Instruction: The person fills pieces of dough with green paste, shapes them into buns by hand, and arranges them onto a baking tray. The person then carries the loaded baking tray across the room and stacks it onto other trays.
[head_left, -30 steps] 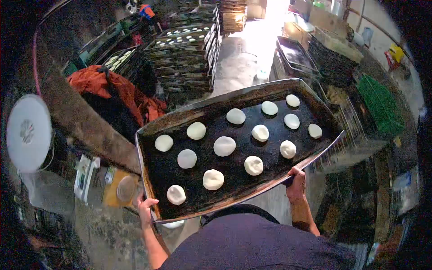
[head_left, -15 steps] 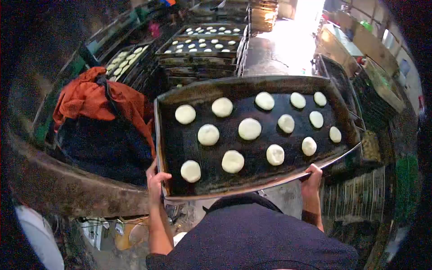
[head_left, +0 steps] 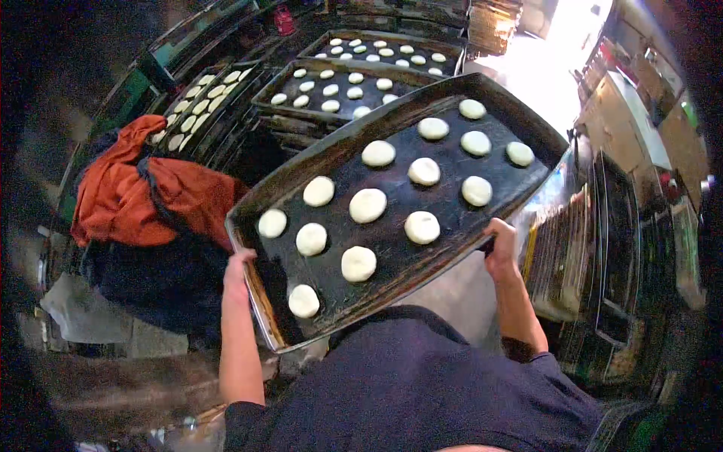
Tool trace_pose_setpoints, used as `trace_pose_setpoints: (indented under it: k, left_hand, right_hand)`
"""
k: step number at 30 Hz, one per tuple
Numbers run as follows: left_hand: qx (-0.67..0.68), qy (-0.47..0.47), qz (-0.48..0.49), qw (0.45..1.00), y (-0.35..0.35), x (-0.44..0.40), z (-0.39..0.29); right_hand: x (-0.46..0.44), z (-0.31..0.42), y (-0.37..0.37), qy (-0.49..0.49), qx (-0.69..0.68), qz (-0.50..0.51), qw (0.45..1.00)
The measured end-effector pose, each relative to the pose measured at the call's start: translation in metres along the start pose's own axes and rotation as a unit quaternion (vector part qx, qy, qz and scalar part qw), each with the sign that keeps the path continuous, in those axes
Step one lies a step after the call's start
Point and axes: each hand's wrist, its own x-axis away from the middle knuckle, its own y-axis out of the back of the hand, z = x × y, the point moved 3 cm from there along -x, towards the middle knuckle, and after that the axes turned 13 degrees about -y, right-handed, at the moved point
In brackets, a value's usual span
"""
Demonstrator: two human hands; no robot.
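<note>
In front of my body I carry a dark metal baking tray (head_left: 294, 320), slanted so that its right end sits farther up in the view. Several flat round dough pieces (head_left: 367, 205) lie spaced out in rows on it. My left hand (head_left: 239, 273) is closed round the tray's left end wall. My right hand (head_left: 501, 245) grips the near long rim toward the right end; its fingers are partly hidden under the tray.
Stacked trays of dough rounds (head_left: 331, 90) stand beyond my tray. To the left are another dough tray (head_left: 199, 109) and an orange cloth (head_left: 151, 192) over dark fabric. Upright trays (head_left: 561, 256) line the right side, near a bright doorway (head_left: 561, 45).
The tray has turned, its right end swinging up and away while its left end came nearer. Both hands keep their hold. The stacked trays beyond now appear closer.
</note>
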Motion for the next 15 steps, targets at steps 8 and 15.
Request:
trace_pose_setpoints:
  k: [8,15]
  left_hand:
    - [0.004,-0.215,-0.074,0.974,-0.140,-0.173,-0.054]
    - [0.097,-0.174,-0.156,0.967,-0.246,-0.304,-0.150]
  right_hand:
    - [-0.333,0.088,-0.086,-0.016,0.130,0.040,0.990]
    - [-0.517,0.161,-0.284,0.009,0.234,0.007,0.972]
